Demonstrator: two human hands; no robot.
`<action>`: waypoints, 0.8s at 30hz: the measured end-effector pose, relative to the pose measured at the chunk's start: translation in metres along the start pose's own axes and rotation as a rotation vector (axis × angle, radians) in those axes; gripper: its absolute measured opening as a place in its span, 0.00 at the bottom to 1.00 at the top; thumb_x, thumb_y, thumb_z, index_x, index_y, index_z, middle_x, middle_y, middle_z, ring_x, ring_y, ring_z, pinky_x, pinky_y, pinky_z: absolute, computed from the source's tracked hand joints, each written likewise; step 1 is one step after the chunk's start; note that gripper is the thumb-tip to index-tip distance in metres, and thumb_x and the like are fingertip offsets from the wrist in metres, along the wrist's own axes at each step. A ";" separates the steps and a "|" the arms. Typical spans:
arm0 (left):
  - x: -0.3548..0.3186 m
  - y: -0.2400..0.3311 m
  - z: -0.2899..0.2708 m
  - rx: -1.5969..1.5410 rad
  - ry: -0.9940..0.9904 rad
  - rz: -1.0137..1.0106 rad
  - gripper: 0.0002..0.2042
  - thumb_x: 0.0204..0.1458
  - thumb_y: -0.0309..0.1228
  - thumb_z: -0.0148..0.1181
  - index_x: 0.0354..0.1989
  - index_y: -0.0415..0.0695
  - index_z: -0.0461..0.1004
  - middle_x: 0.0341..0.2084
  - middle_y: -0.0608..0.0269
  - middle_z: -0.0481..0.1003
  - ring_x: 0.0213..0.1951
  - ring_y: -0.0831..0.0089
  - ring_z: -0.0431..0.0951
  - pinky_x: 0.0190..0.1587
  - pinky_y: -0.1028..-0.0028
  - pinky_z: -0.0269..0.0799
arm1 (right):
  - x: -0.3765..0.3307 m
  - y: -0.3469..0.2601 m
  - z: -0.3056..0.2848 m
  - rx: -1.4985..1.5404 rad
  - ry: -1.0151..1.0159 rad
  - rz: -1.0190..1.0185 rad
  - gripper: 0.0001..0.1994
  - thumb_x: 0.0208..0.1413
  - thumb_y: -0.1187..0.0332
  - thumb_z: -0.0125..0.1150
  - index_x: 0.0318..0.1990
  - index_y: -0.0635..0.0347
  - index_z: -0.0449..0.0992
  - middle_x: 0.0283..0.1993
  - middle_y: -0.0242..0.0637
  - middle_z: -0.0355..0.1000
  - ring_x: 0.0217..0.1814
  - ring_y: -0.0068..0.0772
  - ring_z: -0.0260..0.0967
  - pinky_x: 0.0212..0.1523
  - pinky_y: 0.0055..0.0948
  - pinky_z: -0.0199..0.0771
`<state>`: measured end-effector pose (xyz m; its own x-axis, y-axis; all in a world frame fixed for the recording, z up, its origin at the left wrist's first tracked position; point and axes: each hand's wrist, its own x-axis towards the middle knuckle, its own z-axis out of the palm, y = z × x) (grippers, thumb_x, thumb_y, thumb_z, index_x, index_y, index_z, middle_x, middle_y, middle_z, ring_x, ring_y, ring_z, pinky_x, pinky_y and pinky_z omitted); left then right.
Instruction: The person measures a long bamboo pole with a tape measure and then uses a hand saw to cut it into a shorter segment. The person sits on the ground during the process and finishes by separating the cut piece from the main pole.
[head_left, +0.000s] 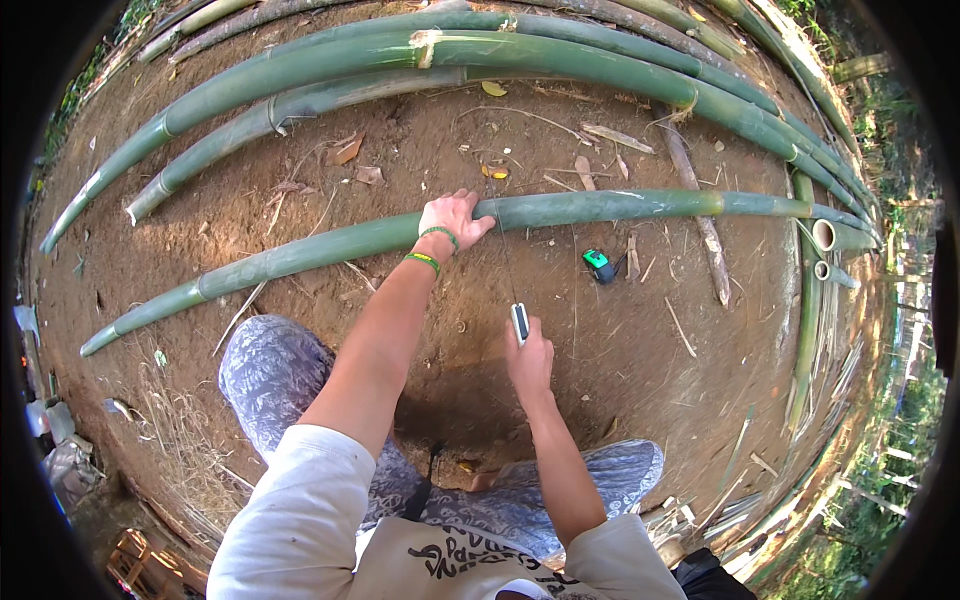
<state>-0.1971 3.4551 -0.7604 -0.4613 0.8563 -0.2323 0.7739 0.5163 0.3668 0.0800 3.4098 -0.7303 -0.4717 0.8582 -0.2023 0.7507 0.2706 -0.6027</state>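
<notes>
A long green bamboo pole (610,207) lies across the ground in front of me. My left hand (455,218) is wrapped over its top, fingers on the far side and thumb pointing right along the pole. Close to that thumb, the thin blade of a hand saw crosses the pole, seen nearly edge-on. My right hand (531,360) is closed around the saw's white and dark handle (519,322), on the near side of the pole. How deep the blade sits in the bamboo is too fine to tell.
A green and black tape measure (599,265) lies on the dirt right of the saw. Beyond are several thick bamboo poles (560,55). Wood strips (693,205) and dry leaves (347,150) are scattered about. Cut bamboo tubes (840,236) lie at the far right. My knees flank the workspace.
</notes>
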 end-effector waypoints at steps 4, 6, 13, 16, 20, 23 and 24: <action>0.004 0.012 -0.008 -0.006 -0.066 0.002 0.30 0.57 0.59 0.54 0.56 0.48 0.77 0.55 0.56 0.77 0.57 0.56 0.79 0.59 0.57 0.76 | 0.029 -0.012 0.007 -0.038 0.059 -0.018 0.18 0.68 0.54 0.60 0.45 0.62 0.71 0.27 0.62 0.76 0.34 0.71 0.76 0.35 0.63 0.74; 0.007 0.015 -0.011 0.013 -0.057 0.008 0.30 0.56 0.59 0.55 0.56 0.48 0.77 0.55 0.56 0.78 0.57 0.56 0.80 0.59 0.57 0.76 | 0.045 -0.017 0.008 -0.007 0.034 0.003 0.18 0.67 0.54 0.60 0.45 0.63 0.71 0.28 0.63 0.76 0.34 0.72 0.76 0.35 0.63 0.74; -0.001 0.004 -0.005 0.008 0.003 -0.014 0.27 0.56 0.57 0.56 0.54 0.50 0.78 0.49 0.58 0.79 0.54 0.57 0.80 0.56 0.57 0.77 | 0.005 -0.002 0.001 -0.005 -0.016 0.018 0.18 0.68 0.54 0.59 0.44 0.64 0.71 0.27 0.63 0.76 0.33 0.72 0.76 0.34 0.64 0.74; 0.001 0.010 -0.009 0.007 -0.021 0.006 0.27 0.56 0.57 0.55 0.54 0.49 0.78 0.48 0.58 0.79 0.53 0.56 0.80 0.55 0.56 0.77 | 0.020 0.000 0.008 -0.048 0.020 -0.009 0.18 0.68 0.54 0.59 0.44 0.64 0.72 0.26 0.62 0.76 0.32 0.71 0.76 0.34 0.63 0.74; 0.003 0.006 -0.005 -0.002 0.014 0.011 0.27 0.55 0.57 0.55 0.54 0.50 0.78 0.49 0.57 0.79 0.53 0.55 0.81 0.54 0.55 0.78 | 0.056 -0.024 0.016 -0.003 0.037 -0.026 0.19 0.68 0.54 0.59 0.44 0.64 0.72 0.26 0.62 0.76 0.31 0.71 0.76 0.35 0.63 0.74; 0.001 0.006 -0.005 -0.010 0.016 0.012 0.27 0.55 0.57 0.55 0.54 0.51 0.78 0.50 0.57 0.79 0.53 0.55 0.81 0.54 0.55 0.78 | 0.059 -0.024 0.022 -0.020 0.056 -0.043 0.19 0.68 0.53 0.59 0.43 0.65 0.72 0.26 0.61 0.77 0.31 0.71 0.76 0.35 0.64 0.74; 0.001 0.007 -0.006 -0.011 0.018 0.017 0.27 0.55 0.57 0.55 0.54 0.50 0.78 0.50 0.57 0.79 0.53 0.55 0.81 0.54 0.55 0.78 | 0.060 -0.021 0.024 -0.025 0.052 -0.036 0.19 0.67 0.53 0.59 0.44 0.64 0.73 0.27 0.62 0.77 0.33 0.71 0.76 0.36 0.64 0.74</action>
<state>-0.1946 3.4597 -0.7526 -0.4564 0.8647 -0.2096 0.7765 0.5021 0.3808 0.0246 3.4448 -0.7480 -0.4744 0.8690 -0.1406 0.7455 0.3116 -0.5892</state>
